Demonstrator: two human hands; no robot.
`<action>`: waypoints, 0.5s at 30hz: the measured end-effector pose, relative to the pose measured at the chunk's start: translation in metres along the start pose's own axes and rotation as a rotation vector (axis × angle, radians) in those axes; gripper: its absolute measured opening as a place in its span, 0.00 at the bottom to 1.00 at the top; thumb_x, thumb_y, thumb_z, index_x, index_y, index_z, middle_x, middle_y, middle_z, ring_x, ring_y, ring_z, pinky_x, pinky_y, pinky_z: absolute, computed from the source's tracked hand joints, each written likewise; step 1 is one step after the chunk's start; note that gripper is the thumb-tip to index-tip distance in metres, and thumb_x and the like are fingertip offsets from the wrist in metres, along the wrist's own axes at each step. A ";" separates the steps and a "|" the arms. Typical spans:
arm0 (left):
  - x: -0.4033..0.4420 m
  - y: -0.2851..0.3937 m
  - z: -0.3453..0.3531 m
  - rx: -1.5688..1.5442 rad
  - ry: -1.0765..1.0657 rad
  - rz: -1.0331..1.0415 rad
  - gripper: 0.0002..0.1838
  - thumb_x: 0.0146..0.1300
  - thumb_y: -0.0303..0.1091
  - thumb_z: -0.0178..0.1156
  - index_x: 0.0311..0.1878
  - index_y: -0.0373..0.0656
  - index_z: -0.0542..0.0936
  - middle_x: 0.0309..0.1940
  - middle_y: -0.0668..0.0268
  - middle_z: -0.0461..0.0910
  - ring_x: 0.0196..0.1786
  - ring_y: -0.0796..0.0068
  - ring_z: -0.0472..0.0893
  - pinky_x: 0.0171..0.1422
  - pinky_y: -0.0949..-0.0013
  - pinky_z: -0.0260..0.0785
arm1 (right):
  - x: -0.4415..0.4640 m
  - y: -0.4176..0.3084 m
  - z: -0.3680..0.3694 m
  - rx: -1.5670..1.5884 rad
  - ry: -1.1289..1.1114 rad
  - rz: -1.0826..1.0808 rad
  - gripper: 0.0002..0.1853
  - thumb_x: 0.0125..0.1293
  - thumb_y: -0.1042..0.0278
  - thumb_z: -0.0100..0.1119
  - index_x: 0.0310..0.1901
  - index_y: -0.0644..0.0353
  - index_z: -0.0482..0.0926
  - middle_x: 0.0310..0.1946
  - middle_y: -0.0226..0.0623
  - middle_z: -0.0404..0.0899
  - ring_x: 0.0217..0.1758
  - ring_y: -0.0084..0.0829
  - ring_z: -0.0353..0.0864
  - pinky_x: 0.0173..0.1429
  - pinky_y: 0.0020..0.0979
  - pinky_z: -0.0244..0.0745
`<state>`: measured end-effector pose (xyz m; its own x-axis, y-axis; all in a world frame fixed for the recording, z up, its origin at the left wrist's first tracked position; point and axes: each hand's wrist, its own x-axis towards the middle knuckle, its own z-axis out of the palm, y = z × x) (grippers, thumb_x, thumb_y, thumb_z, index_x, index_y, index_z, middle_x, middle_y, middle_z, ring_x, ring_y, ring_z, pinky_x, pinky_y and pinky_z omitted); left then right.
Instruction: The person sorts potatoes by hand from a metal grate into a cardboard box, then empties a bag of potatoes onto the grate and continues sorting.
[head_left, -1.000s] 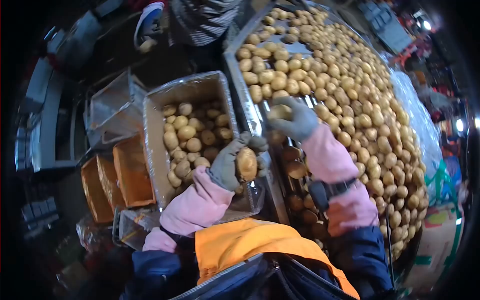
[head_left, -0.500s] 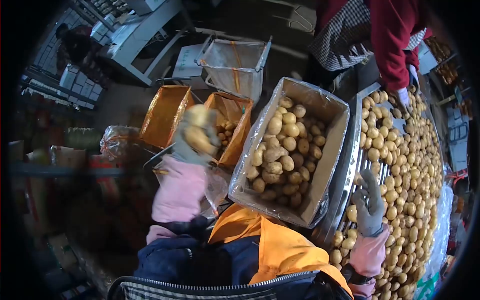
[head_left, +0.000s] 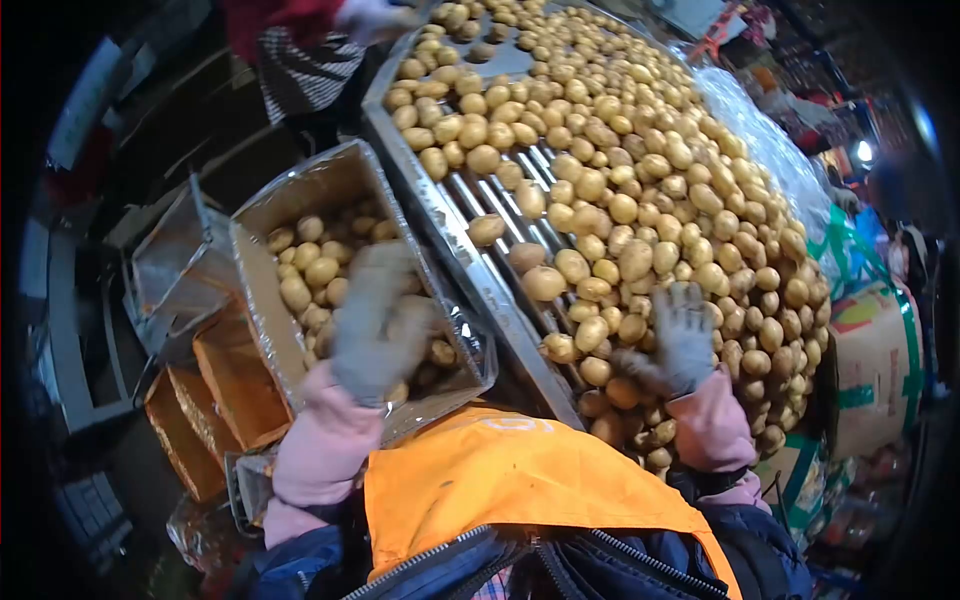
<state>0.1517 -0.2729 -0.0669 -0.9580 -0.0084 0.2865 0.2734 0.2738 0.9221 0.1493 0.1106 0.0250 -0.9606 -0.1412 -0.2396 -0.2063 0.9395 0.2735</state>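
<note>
Potatoes (head_left: pixel 635 262), smooth, rounded to oval, pale yellow to dull brown, a few shaded darker near the front; heaped thickly across the worktop (head_left: pixel 452 235), with more inside a plastic-lined carton (head_left: pixel 345 183) just beside it. Right hand (head_left: pixel 684 330) in a grey glove, palm down among the heap, fingers spread apart. Left hand (head_left: pixel 378 318) over the carton, also gloved, too blurred to tell whether apart or clamped on anything. Bare metal bars (head_left: pixel 487 192) between scattered potatoes, dull metal rim along the edge. Beyond, clear plastic sheeting (head_left: pixel 765 125), orange bins (head_left: pixel 240 375), a co-worker's red sleeve (head_left: pixel 285 22); dim room, with one bright lamp (head_left: pixel 864 151).
</note>
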 end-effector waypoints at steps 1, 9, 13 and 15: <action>0.017 0.008 0.040 0.206 -0.175 0.228 0.29 0.62 0.40 0.61 0.66 0.43 0.75 0.71 0.51 0.68 0.70 0.52 0.71 0.75 0.52 0.61 | -0.003 -0.012 -0.002 -0.034 -0.076 0.008 0.59 0.52 0.31 0.67 0.78 0.56 0.53 0.77 0.64 0.50 0.81 0.67 0.39 0.80 0.66 0.28; 0.100 -0.012 0.139 0.892 -0.646 0.271 0.26 0.62 0.48 0.57 0.64 0.61 0.78 0.74 0.57 0.67 0.78 0.39 0.57 0.81 0.32 0.36 | 0.058 -0.073 0.045 -0.006 0.195 -0.088 0.60 0.50 0.43 0.70 0.79 0.59 0.48 0.73 0.58 0.58 0.78 0.68 0.49 0.74 0.69 0.47; 0.158 -0.052 0.120 1.126 -0.447 0.196 0.24 0.65 0.46 0.56 0.65 0.64 0.76 0.77 0.59 0.62 0.79 0.42 0.56 0.79 0.32 0.41 | 0.119 -0.094 0.024 0.168 0.059 -0.199 0.53 0.56 0.47 0.67 0.79 0.54 0.50 0.66 0.57 0.64 0.71 0.63 0.60 0.68 0.65 0.58; 0.187 -0.065 0.114 1.077 -0.447 0.191 0.25 0.64 0.47 0.57 0.66 0.63 0.75 0.76 0.59 0.64 0.79 0.46 0.58 0.79 0.32 0.42 | 0.148 -0.108 0.024 0.149 0.099 -0.201 0.50 0.57 0.48 0.66 0.79 0.50 0.52 0.63 0.56 0.66 0.67 0.61 0.64 0.65 0.63 0.62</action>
<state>-0.0552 -0.1832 -0.1032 -0.9130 0.3994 0.0827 0.4069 0.9058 0.1180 0.0340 -0.0038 -0.0621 -0.9180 -0.3527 -0.1812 -0.3723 0.9240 0.0873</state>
